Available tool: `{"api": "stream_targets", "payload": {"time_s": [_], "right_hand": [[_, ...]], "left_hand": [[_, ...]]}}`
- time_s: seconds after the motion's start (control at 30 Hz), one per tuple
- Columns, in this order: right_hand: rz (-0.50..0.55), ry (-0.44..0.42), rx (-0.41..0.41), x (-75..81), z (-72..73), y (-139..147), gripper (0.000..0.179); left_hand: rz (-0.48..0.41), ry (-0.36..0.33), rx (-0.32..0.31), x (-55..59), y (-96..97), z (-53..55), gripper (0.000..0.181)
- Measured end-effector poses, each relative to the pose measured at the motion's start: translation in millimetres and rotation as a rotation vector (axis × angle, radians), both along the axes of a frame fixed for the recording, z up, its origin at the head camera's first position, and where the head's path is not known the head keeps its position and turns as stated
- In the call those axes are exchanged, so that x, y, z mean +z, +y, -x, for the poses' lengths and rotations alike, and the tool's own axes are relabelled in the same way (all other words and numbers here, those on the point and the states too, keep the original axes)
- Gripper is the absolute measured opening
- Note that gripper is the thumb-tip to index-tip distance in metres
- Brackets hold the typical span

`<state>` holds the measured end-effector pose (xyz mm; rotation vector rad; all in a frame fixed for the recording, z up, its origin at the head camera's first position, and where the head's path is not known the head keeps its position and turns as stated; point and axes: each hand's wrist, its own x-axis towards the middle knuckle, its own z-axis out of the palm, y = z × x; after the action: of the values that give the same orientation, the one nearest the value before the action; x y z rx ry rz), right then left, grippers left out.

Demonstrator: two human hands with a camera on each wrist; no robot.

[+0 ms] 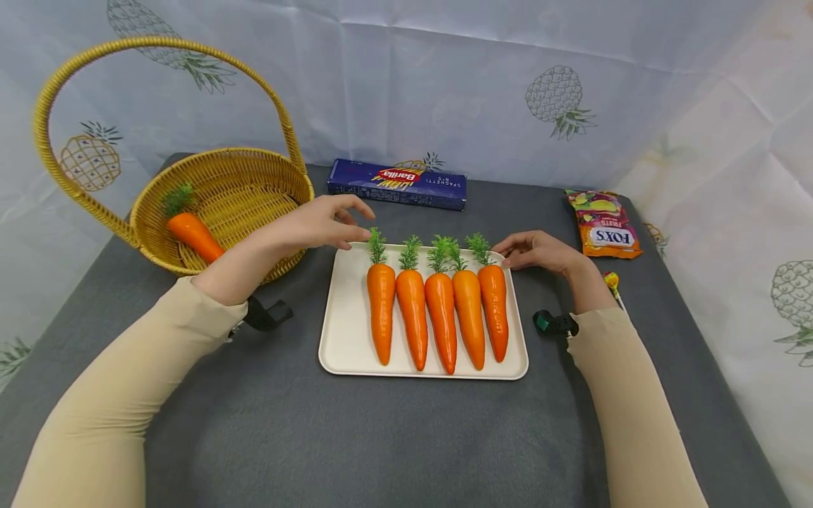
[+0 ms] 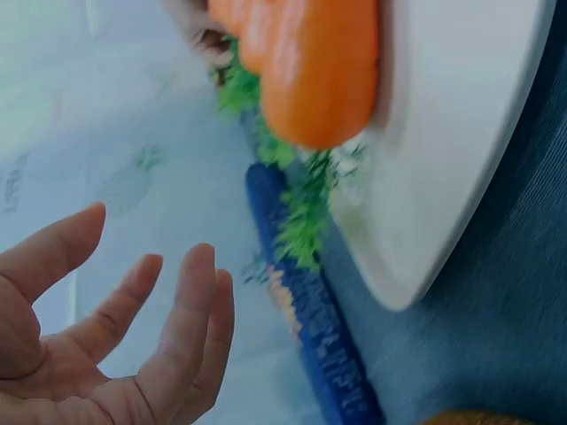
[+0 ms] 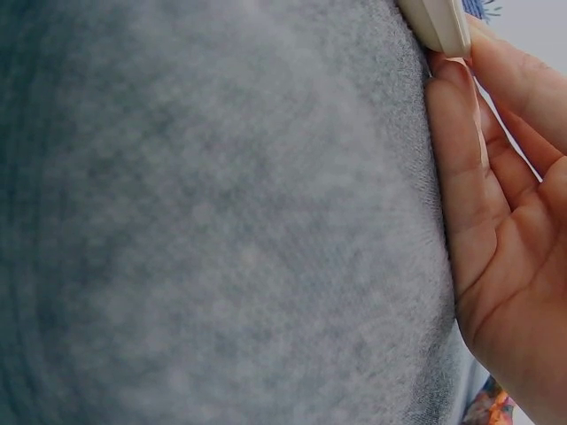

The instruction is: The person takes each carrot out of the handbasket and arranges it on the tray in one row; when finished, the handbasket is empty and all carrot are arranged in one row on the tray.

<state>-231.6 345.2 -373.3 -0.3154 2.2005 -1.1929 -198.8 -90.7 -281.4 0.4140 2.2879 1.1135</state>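
Several orange carrots (image 1: 441, 321) with green leafy tops lie side by side on a cream tray (image 1: 346, 339). My left hand (image 1: 320, 222) hovers by the tray's far left corner, fingers loosely spread and holding nothing; its fingertips are near the leftmost carrot's greens. In the left wrist view the same hand (image 2: 115, 345) is apart from the tray's rim. My right hand (image 1: 540, 252) is at the far right corner, beside the rightmost carrot's greens. The right wrist view shows that hand (image 3: 505, 204) pinching the tray's corner (image 3: 438, 22), one finger low against the table.
A wicker basket (image 1: 254, 208) with a tall handle stands at the left, one carrot (image 1: 195, 236) inside. Behind the tray lies a blue spaghetti box (image 1: 396, 185). To the right are a Fox's candy bag (image 1: 603, 224) and a lollipop (image 1: 612, 281). Pineapple-print cloth (image 1: 444, 85) hangs behind.
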Motion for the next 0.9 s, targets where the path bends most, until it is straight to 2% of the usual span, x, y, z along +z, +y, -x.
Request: {"api": "stream_targets", "payload": {"time_s": [0.13,0.33,0.47,0.67,0.9], "right_hand": [[0.002,0.006,-0.003,0.1,-0.3,1,0.044],[0.001,0.004,-0.003,0.5,-0.3,2,0.044],[0.004,-0.001,-0.005,0.7,-0.3,1,0.044],[0.004,0.001,-0.006,0.5,0.0,2,0.044],[0.003,-0.002,0.000,-0.5,0.5,2,0.044]], "left_hand": [[-0.015,0.025,0.034,13.7,-12.2,0.0,0.043],[-0.026,0.060,0.145,34.0,-39.8,1.5,0.049],[-0.020,0.075,0.220,42.4,-61.7,5.8,0.057],[0.023,0.061,0.319,42.0,-96.6,13.2,0.064],[0.111,0.035,0.446,27.4,-133.8,19.1,0.067]]}}
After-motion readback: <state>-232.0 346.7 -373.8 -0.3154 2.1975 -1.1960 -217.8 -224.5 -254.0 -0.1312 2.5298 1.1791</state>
